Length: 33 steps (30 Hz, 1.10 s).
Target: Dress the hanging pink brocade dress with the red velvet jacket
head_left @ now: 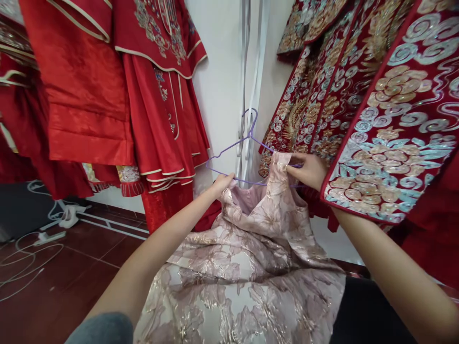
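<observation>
A pale pink dress (251, 286) with a shiny floral pattern spreads towards me from a purple hanger (229, 144). One shoulder strap sits over the hanger's right arm, where my right hand (310, 168) pinches it between thumb and fingers. My left hand (224, 184) is closed on the dress's other strap, just below the hanger's lower bar; the fingertips are partly hidden. That left strap hangs lower than the right one. The hanger's hook rests against white metal poles (243, 71).
Red garments (161, 110) hang on the left, embroidered dark red ones (387, 129) on the right, one overlapping my right forearm. White cables (27, 258) and a power strip (49, 238) lie on the tiled floor (86, 272) at left, near a low white rack bar (111, 224).
</observation>
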{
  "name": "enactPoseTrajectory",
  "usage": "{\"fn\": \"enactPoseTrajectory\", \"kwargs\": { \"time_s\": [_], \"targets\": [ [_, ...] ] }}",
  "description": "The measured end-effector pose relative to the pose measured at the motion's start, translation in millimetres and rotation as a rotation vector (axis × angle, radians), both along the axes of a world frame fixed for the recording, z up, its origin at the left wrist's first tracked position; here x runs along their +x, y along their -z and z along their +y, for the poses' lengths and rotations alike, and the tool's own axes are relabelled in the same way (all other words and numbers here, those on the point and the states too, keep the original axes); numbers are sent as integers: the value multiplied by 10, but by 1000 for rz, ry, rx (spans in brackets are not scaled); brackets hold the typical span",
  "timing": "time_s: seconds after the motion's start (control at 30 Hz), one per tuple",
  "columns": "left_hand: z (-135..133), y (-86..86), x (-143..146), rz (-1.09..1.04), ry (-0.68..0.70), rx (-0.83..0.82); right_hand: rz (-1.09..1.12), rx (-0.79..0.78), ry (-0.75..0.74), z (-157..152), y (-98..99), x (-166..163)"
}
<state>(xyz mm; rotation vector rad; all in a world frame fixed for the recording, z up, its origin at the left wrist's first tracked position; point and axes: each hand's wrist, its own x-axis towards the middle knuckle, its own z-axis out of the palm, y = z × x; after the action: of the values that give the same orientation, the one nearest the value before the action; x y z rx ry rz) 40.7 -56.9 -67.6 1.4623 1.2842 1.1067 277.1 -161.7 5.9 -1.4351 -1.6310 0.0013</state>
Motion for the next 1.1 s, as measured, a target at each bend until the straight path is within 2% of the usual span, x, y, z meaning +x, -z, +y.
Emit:
{"fn": "enactPoseTrajectory", "kwargs": {
  "time_s": [0.1, 0.2, 0.3, 0.4, 0.53, 0.67, 0.77, 0.9, 1.0, 1.1],
  "targets": [
    [-45, 0, 28, 35, -15, -50, -294, -76, 163, 3, -99, 18],
    [-73, -35, 22, 43, -7, -25, -432, -181, 265, -51, -121, 67],
    [-30, -58, -89, 60, 115, 11, -425, -164, 335, -64, -86, 132],
    [122, -52, -355, 129, 293, -38, -356, -80, 381, 0, -43, 215],
    [397, -62, -849, 86, 274, 39, -276, -9, 364, 156, -26, 343],
    [590, -58, -1186, 141, 315, -56, -277, 75, 372, 312, -33, 465],
    [714, -8, -1203, 252, 157, 62, -281, 125, 359, 403, -25, 537],
    [887, -11, -1050, 340, -87, 245, -288, 170, 329, 454, -14, 585],
    [943, -155, -931, 383, -169, 313, -294, 177, 327, 441, -25, 589],
    [890, -381, -777, 510, -199, 417, -321, 179, 314, 412, -44, 584]
  ]
}}
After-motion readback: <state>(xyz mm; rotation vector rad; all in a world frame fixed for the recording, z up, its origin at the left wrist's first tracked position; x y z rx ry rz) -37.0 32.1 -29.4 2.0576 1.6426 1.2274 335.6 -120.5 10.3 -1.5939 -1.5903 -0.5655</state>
